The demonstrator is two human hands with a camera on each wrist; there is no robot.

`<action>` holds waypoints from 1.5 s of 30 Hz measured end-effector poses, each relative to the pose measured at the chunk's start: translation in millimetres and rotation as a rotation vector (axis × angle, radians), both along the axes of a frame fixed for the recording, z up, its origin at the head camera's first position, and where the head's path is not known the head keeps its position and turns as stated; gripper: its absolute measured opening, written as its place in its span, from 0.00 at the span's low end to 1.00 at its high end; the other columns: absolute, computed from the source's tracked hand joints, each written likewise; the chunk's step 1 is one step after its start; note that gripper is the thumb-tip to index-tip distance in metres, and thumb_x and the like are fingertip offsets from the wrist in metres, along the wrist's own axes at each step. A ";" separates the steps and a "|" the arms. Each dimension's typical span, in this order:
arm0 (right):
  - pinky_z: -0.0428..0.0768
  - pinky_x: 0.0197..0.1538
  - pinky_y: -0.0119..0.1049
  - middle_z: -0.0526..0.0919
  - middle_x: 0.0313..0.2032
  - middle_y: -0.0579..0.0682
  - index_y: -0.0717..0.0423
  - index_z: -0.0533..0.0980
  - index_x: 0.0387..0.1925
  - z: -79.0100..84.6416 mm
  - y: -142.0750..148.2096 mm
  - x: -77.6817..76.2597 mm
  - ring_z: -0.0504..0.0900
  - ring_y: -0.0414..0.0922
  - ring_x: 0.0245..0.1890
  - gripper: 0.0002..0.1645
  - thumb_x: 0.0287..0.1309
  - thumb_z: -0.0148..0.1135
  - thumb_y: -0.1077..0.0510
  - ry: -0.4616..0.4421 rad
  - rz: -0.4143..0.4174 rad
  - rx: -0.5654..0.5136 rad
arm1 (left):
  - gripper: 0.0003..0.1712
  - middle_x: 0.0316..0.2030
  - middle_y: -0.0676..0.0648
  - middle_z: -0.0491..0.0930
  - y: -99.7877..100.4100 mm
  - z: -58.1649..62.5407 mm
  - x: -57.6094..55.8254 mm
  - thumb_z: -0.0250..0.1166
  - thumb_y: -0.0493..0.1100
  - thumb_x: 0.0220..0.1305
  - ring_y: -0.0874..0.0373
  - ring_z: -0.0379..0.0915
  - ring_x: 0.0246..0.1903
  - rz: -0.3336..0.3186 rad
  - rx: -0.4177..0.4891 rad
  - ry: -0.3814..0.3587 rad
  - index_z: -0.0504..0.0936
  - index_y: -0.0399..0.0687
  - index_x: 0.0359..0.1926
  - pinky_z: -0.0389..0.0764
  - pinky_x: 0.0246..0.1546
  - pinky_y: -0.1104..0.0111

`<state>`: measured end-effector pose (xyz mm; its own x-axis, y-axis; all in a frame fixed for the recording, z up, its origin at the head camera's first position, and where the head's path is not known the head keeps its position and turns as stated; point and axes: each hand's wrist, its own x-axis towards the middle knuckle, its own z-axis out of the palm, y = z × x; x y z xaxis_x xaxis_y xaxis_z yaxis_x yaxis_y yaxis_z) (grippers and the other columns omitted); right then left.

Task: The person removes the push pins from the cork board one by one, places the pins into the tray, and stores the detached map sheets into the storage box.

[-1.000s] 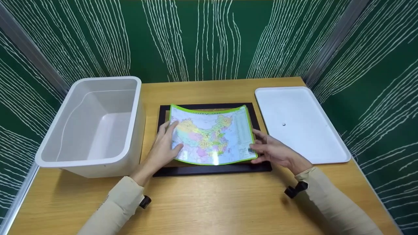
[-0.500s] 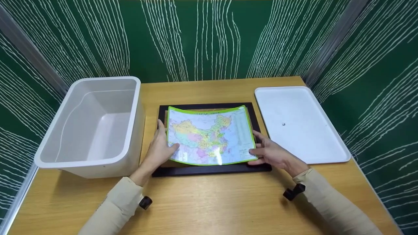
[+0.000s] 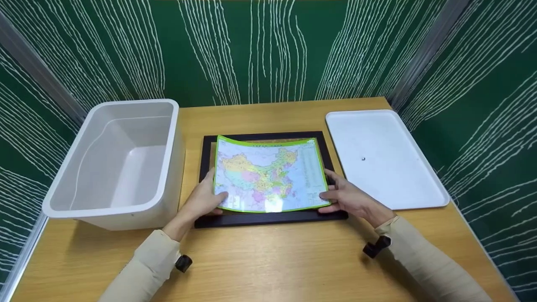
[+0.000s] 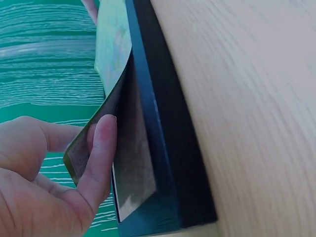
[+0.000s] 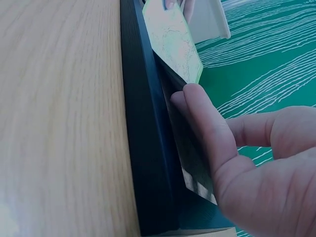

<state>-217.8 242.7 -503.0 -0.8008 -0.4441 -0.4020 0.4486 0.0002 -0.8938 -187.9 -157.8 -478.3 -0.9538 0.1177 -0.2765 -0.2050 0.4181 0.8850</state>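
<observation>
Beige sleeves (image 3: 136,266) reach in over the bare wood of the counter (image 3: 268,264), a dark device (image 3: 183,263) at the left cuff and another (image 3: 376,246) at the right. Beyond them lies the near bar of a black frame (image 3: 272,219), flat on the counter, with a brown panel (image 4: 136,165) inside it. Left hand (image 3: 200,202) and right hand (image 3: 350,199) pinch a map sheet (image 3: 260,172) by its two short sides near the lower corners, each thumb on top and fingers (image 4: 101,150) beneath. It sits over the frame's opening, its ends raised and its middle bowed down.

Judging by that easy curve and the gloss, the sheet is light, thin and springy, probably laminated; it looks hard to tear but could crease if squeezed too far, and its smooth face may slip. The green border (image 3: 322,167) seems the best place to hold, one hand per side, with light, even pressure.

Farther off, a white tub (image 3: 171,167) stands at left and a white tray (image 3: 386,176) lies at right, bearing a tiny shiny object (image 3: 363,159). Green walls (image 3: 331,42) with wavy white lines close the far side.
</observation>
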 end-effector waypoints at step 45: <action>0.84 0.48 0.50 0.79 0.58 0.65 0.50 0.41 0.81 66.7 16.2 -14.1 0.83 0.59 0.53 0.50 0.69 0.54 0.74 0.042 0.016 -0.063 | 0.49 0.59 0.31 0.75 -7.6 58.8 -3.1 0.54 0.29 0.73 0.44 0.81 0.33 -0.152 -0.020 0.200 0.33 0.50 0.81 0.81 0.18 0.61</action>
